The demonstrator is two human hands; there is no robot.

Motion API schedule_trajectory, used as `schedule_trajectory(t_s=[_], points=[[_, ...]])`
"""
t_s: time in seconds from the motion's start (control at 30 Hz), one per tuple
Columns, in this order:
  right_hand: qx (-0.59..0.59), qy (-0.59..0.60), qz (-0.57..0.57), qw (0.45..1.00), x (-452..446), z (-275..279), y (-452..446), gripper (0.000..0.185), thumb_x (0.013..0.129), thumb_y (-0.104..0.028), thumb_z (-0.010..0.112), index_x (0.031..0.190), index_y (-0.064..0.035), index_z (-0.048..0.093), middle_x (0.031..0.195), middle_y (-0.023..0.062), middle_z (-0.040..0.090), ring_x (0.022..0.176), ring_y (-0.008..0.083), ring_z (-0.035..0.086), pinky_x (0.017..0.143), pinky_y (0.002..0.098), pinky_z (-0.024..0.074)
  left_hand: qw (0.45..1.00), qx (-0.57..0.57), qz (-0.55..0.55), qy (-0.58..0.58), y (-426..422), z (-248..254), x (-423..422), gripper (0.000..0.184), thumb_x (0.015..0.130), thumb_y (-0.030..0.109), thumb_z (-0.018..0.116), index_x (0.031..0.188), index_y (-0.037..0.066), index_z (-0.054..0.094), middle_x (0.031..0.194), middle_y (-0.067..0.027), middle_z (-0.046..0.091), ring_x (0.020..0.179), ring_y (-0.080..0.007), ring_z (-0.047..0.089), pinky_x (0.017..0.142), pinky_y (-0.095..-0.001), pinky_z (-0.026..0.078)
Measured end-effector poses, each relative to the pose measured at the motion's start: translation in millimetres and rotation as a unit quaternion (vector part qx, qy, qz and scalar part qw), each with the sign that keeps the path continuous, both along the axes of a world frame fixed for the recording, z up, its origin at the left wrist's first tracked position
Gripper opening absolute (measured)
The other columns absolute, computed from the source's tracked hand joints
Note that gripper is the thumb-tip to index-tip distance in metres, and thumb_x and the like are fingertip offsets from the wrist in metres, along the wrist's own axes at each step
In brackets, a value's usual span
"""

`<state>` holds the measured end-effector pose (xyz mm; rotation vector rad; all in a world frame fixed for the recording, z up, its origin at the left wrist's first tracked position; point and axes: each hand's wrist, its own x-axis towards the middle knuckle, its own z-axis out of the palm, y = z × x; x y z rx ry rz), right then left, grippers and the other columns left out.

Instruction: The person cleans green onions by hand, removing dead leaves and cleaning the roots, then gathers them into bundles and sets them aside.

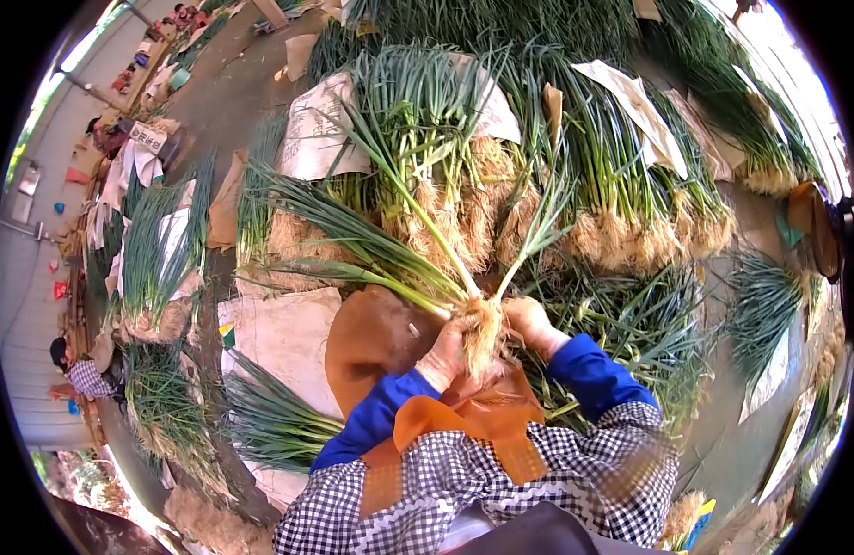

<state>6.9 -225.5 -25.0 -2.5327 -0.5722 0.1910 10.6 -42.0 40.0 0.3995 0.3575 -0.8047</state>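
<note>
In front of my apron, both hands are at the root end of a clump of green onions [417,264], whose long leaves fan out up and to the left. My left hand [448,353] is closed around the pale stems beside the hanging roots [483,340]. On the other side, my right hand [530,324] has its fingers bent in against the roots and a separate stalk [528,242] that leans up to the right. Its fingertips are partly hidden. Below the hands lies a brown rounded surface [376,333].
Bundles of onions [427,120] lie in a row ahead, roots toward me. Loose leaves [621,324] are heaped at the right. A white sack [283,338] and more onions [279,416] lie at the left. A person [89,377] sits far left; others are farther back.
</note>
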Motion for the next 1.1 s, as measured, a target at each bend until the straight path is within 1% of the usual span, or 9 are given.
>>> schedule_trajectory(t_s=[0.33, 0.67, 0.73, 0.8, 0.87, 0.9, 0.97, 1.0, 1.1], points=[[-0.255, 0.019, 0.119, 0.959, 41.4, 2.0, -46.5, 0.016, 0.079, -0.025, 0.052, 0.075, -0.0128, 0.062, 0.068, 0.0063, 0.063, 0.068, 0.0263, 0.063, 0.059, 0.0398, 0.0474, 0.993, -0.003, -0.118, 0.008, 32.7, 22.3, -3.0, 0.041, 0.076, -0.002, 0.053, 0.116, -0.003, 0.047, 0.09, -0.0095, 0.058, 0.079, -0.0195, 0.059, 0.072, -0.0293, 0.05], [-0.353, 0.183, 0.034, 0.917, 90.1, -6.9, -61.1, 0.021, 0.082, -0.021, 0.049, 0.085, -0.0089, 0.066, 0.091, 0.013, 0.065, 0.082, 0.0261, 0.064, 0.068, 0.0374, 0.0507, 0.963, -0.202, -0.028, -0.177, 96.9, 137.4, 31.6, 0.008, 0.088, 0.015, 0.051, 0.093, 0.012, 0.046, 0.08, -0.0025, 0.049, 0.066, -0.0086, 0.049, 0.056, -0.0218, 0.045], [-0.013, 0.045, -0.194, 0.98, 140.7, 40.3, -8.8, 0.04, 0.086, -0.041, 0.048, 0.068, -0.0059, 0.055, 0.065, 0.0147, 0.059, 0.063, 0.027, 0.061, 0.06, 0.0399, 0.0479, 0.917, -0.238, 0.023, -0.318, 101.4, 154.0, 57.2, 0.006, 0.089, 0.014, 0.05, 0.094, 0.012, 0.047, 0.081, -0.0029, 0.049, 0.066, -0.009, 0.049, 0.055, -0.0226, 0.045], [0.073, 0.106, -0.259, 0.957, 184.4, 81.9, 32.6, 0.052, 0.082, -0.056, 0.05, 0.094, -0.0069, 0.064, 0.078, 0.0159, 0.064, 0.072, 0.0258, 0.063, 0.072, 0.0375, 0.0478, 0.893, -0.201, 0.098, -0.39, 96.8, 161.2, 66.4, 0.007, 0.088, 0.012, 0.05, 0.095, 0.012, 0.047, 0.079, -0.0033, 0.049, 0.064, -0.0108, 0.05, 0.055, -0.0246, 0.047], [0.009, 0.131, -0.309, 0.942, 230.9, 36.2, 51.7, 0.057, 0.082, -0.054, 0.052, 0.101, -0.0009, 0.06, 0.089, 0.0188, 0.063, 0.083, 0.0261, 0.062, 0.078, 0.0366, 0.0476, 0.903, -0.079, 0.181, -0.383, 85.3, 163.3, 64.3, 0.013, 0.084, 0.007, 0.052, 0.096, 0.012, 0.048, 0.073, -0.0038, 0.05, 0.062, -0.0141, 0.051, 0.055, -0.0278, 0.049], [0.052, 0.125, -0.294, 0.946, 235.3, 27.3, 52.4, 0.053, 0.083, -0.05, 0.052, 0.096, 0.0003, 0.059, 0.088, 0.0192, 0.063, 0.082, 0.0268, 0.062, 0.075, 0.0373, 0.0478, 0.863, 0.185, 0.168, -0.439, 99.4, 103.3, 67.9, 0.021, 0.08, 0.005, 0.056, 0.098, 0.012, 0.049, 0.076, -0.0046, 0.051, 0.064, -0.0142, 0.052, 0.056, -0.0278, 0.049], [0.111, 0.012, -0.206, 0.972, 253.2, -41.2, 41.2, 0.044, 0.083, -0.046, 0.051, 0.089, -0.0027, 0.06, 0.081, 0.0178, 0.062, 0.075, 0.0338, 0.06, 0.068, 0.0409, 0.0466, 0.894, 0.282, 0.148, -0.317, 103.4, 54.3, 70.4, 0.034, 0.072, 0.0, 0.06, 0.104, 0.01, 0.051, 0.084, -0.0053, 0.054, 0.068, -0.0146, 0.055, 0.059, -0.0281, 0.051], [0.265, 0.091, -0.186, 0.942, 230.4, -27.8, 34.0, 0.035, 0.085, -0.039, 0.051, 0.086, -0.005, 0.06, 0.071, 0.0105, 0.058, 0.065, 0.0267, 0.056, 0.059, 0.0364, 0.0442, 0.972, 0.106, 0.146, -0.152, 83.9, 61.9, 65.9, 0.04, 0.07, -0.002, 0.061, 0.107, 0.009, 0.051, 0.088, -0.0052, 0.056, 0.07, -0.0149, 0.056, 0.061, -0.0284, 0.052], [0.494, 0.28, -0.233, 0.79, 132.2, 62.4, 20.4, 0.023, 0.09, -0.027, 0.049, 0.085, -0.0076, 0.06, 0.06, -0.0037, 0.051, 0.053, 0.0112, 0.048, 0.046, 0.0269, 0.0393, 0.99, 0.105, 0.068, -0.06, 55.4, -10.1, 52.8, 0.031, 0.074, 0.0, 0.058, 0.104, 0.007, 0.056, 0.086, -0.0059, 0.061, 0.073, -0.0163, 0.059, 0.067, -0.0321, 0.053]])
